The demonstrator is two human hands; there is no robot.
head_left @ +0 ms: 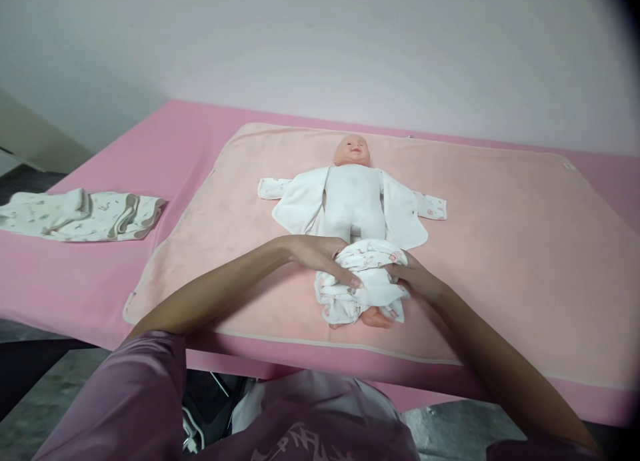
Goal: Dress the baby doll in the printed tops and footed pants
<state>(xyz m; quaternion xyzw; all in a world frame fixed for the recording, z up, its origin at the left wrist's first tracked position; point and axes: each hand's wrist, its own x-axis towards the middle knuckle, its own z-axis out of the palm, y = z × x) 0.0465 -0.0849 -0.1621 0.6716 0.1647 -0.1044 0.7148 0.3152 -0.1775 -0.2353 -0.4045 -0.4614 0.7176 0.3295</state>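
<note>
A baby doll lies on its back, head away from me, its white jacket spread wide with the printed sleeves stretched out to both sides. Bunched around the doll's lower legs are white baby pants with a small pink print. My left hand grips the pants on the left side, thumb lying over the cloth. On the right side my right hand is closed on the same pants, some of its fingers hidden by the fabric. The doll's bare feet poke out at the near end.
Under the doll is a peach blanket with a pale edge, laid over a pink-covered table. Folded printed baby clothes rest at the table's left side. A pale wall stands behind. Below the near edge are a dark object and a white cable.
</note>
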